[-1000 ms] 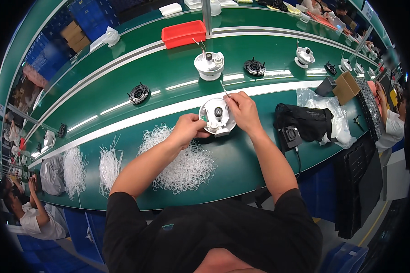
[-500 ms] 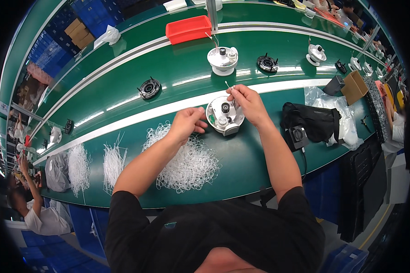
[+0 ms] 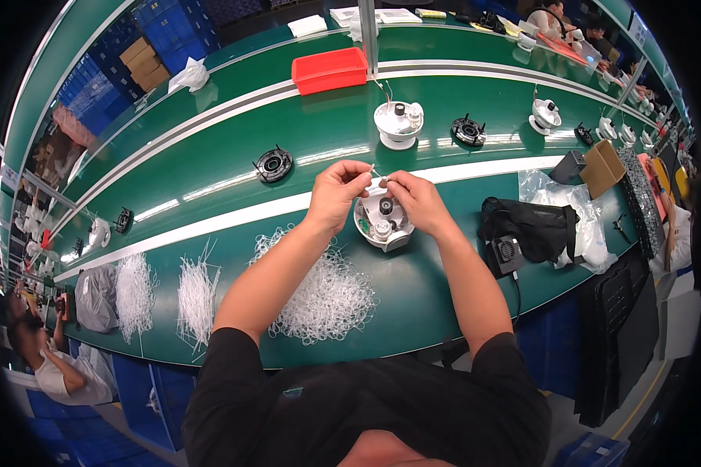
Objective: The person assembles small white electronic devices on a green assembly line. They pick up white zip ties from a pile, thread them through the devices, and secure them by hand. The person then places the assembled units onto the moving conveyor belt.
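Note:
On the green bench before me sits a white dome-camera housing [image 3: 383,229], its round base open to show a black lens and small inner parts. My left hand [image 3: 338,196] is closed in a pinch at the free end of a thin white cable [image 3: 377,173] above the housing's far side. Close beside it, my right hand [image 3: 417,201] pinches the same cable lower down. The fingers partly hide the cable and the housing's far rim. By my left forearm lies a heap of looped white cable ties [image 3: 327,300].
Straight white ties [image 3: 196,294] lie left. A black pouch [image 3: 528,227] and small fan device [image 3: 506,253] lie right. Beyond the white strip stand another white housing [image 3: 398,126], black ring parts [image 3: 274,165] and a red tray [image 3: 329,70]. Other people sit along the line.
My left hand has moved up and right from beside the housing to the cable end and closed on it. My right hand keeps its pinch. The view has shifted slightly.

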A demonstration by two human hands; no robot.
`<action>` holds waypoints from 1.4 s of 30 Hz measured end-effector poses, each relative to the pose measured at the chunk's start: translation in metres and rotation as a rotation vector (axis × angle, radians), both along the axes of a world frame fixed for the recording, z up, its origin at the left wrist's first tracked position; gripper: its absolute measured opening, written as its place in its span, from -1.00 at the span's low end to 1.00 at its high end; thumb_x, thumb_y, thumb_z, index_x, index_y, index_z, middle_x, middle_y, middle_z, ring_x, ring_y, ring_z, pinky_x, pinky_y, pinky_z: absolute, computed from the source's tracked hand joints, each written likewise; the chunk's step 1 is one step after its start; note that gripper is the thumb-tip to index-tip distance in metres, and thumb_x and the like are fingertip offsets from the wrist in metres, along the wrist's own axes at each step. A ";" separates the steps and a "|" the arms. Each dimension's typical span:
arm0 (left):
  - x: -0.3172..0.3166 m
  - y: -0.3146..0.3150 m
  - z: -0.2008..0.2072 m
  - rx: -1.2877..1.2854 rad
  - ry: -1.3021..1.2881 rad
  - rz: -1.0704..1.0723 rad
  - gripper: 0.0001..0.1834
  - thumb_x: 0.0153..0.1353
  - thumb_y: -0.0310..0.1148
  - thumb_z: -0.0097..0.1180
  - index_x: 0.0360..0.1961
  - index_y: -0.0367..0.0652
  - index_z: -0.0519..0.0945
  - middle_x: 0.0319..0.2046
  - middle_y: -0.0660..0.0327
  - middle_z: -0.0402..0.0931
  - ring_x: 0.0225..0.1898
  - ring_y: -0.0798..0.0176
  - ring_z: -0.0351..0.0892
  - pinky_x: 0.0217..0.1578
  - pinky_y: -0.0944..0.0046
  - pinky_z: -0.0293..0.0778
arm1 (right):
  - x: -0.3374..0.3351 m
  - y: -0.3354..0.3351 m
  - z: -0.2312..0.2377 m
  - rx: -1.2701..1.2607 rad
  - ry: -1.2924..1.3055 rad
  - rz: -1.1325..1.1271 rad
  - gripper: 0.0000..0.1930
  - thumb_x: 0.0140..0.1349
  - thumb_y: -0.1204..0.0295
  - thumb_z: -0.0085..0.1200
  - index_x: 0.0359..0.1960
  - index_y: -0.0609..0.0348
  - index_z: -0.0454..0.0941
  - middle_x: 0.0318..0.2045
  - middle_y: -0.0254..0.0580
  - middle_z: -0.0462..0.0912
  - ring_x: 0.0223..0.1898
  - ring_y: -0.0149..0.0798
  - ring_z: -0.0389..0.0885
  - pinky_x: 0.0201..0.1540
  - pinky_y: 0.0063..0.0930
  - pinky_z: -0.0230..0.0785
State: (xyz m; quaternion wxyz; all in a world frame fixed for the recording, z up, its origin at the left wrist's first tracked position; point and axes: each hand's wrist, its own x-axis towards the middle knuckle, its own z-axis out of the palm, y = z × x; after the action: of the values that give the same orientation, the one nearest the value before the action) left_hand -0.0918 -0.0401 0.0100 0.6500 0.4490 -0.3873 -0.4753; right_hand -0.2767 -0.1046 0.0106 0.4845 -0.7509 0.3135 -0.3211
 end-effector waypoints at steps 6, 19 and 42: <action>-0.006 -0.003 -0.002 0.010 -0.087 -0.078 -0.75 0.19 -0.55 0.31 -0.10 -0.29 0.58 -0.31 0.24 0.62 -0.29 0.43 0.60 -0.29 0.45 0.53 | -0.001 0.001 0.000 0.031 -0.034 0.021 -0.78 0.41 0.38 0.02 -0.11 0.27 0.63 -0.41 -0.24 0.67 -0.35 -0.42 0.60 -0.24 -0.47 0.46; -0.003 -0.005 0.010 0.182 -0.501 -0.117 -0.86 0.14 -0.48 0.38 -0.33 -0.32 0.68 -0.41 0.21 0.68 -0.40 0.46 0.61 -0.40 0.41 0.54 | -0.004 -0.003 -0.006 0.122 -0.148 0.081 -0.73 0.36 0.44 0.11 0.02 0.32 0.60 -0.33 -0.24 0.70 -0.31 -0.46 0.60 -0.22 -0.54 0.47; -0.009 0.004 -0.007 -0.179 -1.304 -0.007 -0.92 0.04 -0.58 0.16 -0.40 -0.22 0.58 -0.37 0.05 0.52 -0.21 -0.09 0.54 -0.19 0.02 0.46 | -0.016 0.004 -0.007 -0.151 0.140 0.014 -0.83 0.22 0.38 0.18 -0.25 0.22 0.61 -0.48 -0.15 0.55 -0.52 -0.30 0.44 -0.41 -0.35 0.33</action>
State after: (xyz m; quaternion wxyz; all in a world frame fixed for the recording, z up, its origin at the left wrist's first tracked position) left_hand -0.1006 -0.0358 0.0029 0.3152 0.5879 -0.7413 -0.0740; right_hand -0.2929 -0.1004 0.0037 0.4057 -0.8081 0.3164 -0.2869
